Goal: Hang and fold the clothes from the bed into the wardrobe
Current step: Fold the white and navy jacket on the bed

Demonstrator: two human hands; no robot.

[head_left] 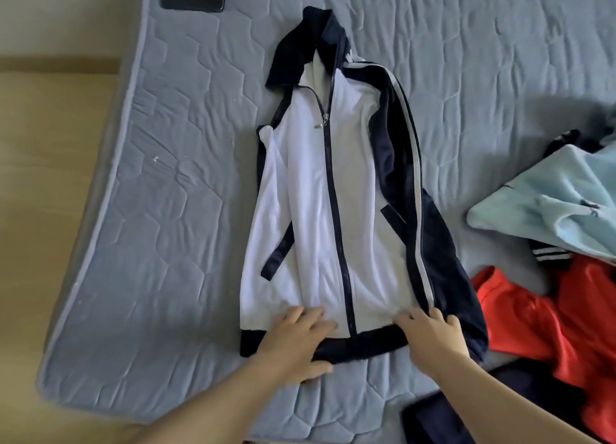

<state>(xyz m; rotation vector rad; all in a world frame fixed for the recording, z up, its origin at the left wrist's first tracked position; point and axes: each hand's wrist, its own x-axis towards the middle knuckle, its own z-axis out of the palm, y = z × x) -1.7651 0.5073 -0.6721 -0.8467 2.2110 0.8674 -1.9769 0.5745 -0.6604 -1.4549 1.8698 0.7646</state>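
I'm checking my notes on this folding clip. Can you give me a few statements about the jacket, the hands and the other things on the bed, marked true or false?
1. The jacket lies front up on the mattress. True.
2. Its zipper is wholly undone. False: it is closed up to the chest.
3. The left hand and the right hand both rest on the jacket's hem. True.
4. The red garment lies left of the jacket. False: it lies to its right.
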